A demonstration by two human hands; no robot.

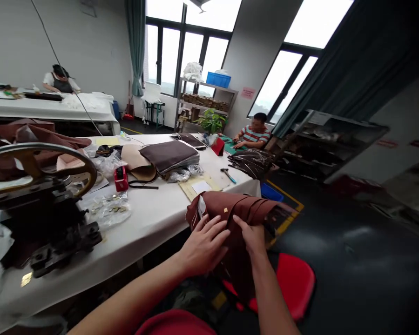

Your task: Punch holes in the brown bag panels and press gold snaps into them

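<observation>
At the near edge of the tabletop [153,201], toward its right end in the head view, a brown leather bundle [244,204] lies under both hands. The left hand [206,244] rests on the leather with its fingers extended and slightly spread, not closed around it. The right hand [254,237] sets its foremost finger against a fold; its remaining fingers are hidden, so whether they grip cannot be told. Whatever supports the bundle from below is also hidden. Risk of slipping: the layers overlap loosely and brown material hangs down toward the red chair [296,284], so lifting the left hand without a firm hold on the right could let the upper layers slide. Risk of snagging: the white strip [201,204] projecting at the left end could catch if the bundle is pulled sideways. Risk of disturbance: a swing forward could push the yellow sheet [214,180] or the hammer [228,175] beyond it. Edges and room: the tabletop corner is just behind the bundle, and the chair limits downward movement at the right forearm. Leftward, white cloth extends to the plastic bags [113,209] and the machine [52,209]. The widest room appears to be rightward, over the dark floor [335,260] past the chair.
</observation>
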